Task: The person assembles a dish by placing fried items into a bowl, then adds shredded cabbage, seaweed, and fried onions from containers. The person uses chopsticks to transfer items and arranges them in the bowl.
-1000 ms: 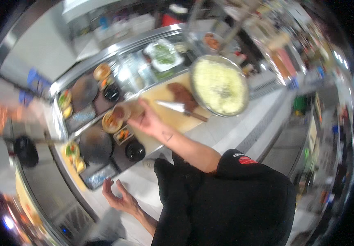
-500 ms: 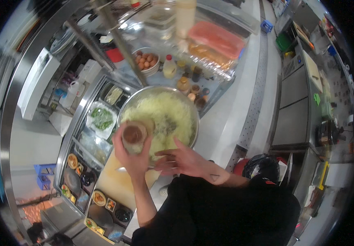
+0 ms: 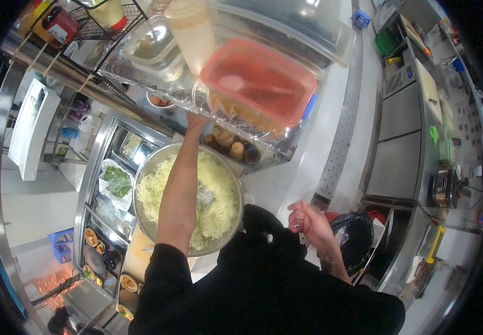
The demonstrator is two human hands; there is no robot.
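My left arm stretches over a large metal bowl (image 3: 239, 184) of shredded pale green cabbage (image 3: 216, 195) with a small grey-white heap of powder (image 3: 204, 196) in the middle. My left hand (image 3: 198, 119) reaches under the foil-covered shelf edge, beside several small jars and bottles (image 3: 237, 149). Its fingers are hidden there, so what it holds does not show. Off to the right of the bowl, my right hand (image 3: 308, 220) is raised with its fingers curled in and nothing visible in them. It is near a black-lined bin (image 3: 354, 237).
On the shelf stand a red-lidded tub (image 3: 258, 81), a tall cloudy container (image 3: 191, 33) and clear boxes. A bowl of eggs (image 3: 160, 100) sits below. Left of the bowl are leafy greens (image 3: 117, 181) in a tray and a cutting board (image 3: 141, 245). A metal counter (image 3: 395, 162) stands far right.
My left hand has moved from above the bowl to beneath the shelf; the round brown-filled container it held is out of sight. My right hand has moved right, away from the bowl, and curled.
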